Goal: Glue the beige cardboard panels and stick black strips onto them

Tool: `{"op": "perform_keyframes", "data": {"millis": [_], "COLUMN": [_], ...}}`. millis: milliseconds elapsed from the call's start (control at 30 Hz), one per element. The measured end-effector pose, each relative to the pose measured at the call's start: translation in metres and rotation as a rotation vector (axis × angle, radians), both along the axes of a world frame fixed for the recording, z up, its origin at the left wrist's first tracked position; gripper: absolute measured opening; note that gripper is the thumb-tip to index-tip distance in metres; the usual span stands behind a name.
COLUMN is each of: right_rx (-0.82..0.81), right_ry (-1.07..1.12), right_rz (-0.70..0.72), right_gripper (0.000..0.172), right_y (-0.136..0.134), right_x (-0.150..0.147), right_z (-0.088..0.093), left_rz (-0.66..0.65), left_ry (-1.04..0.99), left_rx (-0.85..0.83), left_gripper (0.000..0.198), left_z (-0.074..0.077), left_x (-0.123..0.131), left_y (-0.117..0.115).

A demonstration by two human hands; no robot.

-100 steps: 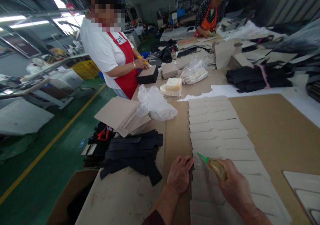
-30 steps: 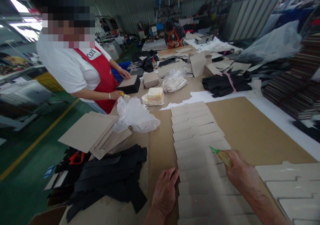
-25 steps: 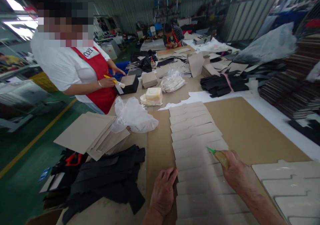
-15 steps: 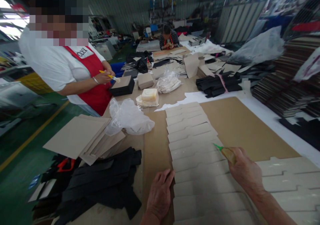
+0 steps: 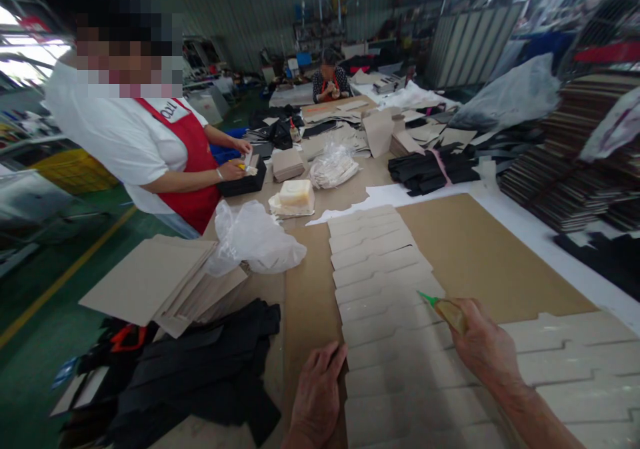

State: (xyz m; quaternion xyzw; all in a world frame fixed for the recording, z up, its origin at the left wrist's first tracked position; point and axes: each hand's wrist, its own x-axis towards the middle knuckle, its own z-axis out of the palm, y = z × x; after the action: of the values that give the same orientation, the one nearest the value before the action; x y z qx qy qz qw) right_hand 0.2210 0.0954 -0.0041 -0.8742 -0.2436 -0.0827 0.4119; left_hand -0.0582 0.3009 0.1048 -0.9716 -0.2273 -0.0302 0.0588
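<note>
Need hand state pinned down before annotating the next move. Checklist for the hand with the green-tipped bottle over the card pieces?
1. Right hand closed around the green-tipped bottle: ok.
2. Nozzle aimed at the row of overlapping card pieces: ok.
3. Nozzle tip touching the card: cannot tell.
4. Left hand flat at the row's left edge: ok.
5. Nothing lying on the pieces ahead of the nozzle: ok.
6. Co-worker's hands well away from the row: ok.
</note>
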Motion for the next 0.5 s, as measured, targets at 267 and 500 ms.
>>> {"op": "perform_keyframes", "data": {"millis": [267, 500], "right_rx": [-0.044, 0.227], "right_ry": [0.111, 0.335], "right_rz": [-0.116, -0.034], "right_gripper": [0.032, 0.048], "right_y": [-0.006, 0.008], "right_x": [0.011, 0.010], "right_z": [-0.010, -0.007], "left_rz": [-0.052, -0.032], "left_ry": [-0.020, 0.032], "left_rx": [0.025, 0.046], "left_gripper": [0.069, 0.069], "left_z": [-0.001, -0.004], "left_x": [-0.003, -0.005], "left_y": [0.004, 0.007]}}
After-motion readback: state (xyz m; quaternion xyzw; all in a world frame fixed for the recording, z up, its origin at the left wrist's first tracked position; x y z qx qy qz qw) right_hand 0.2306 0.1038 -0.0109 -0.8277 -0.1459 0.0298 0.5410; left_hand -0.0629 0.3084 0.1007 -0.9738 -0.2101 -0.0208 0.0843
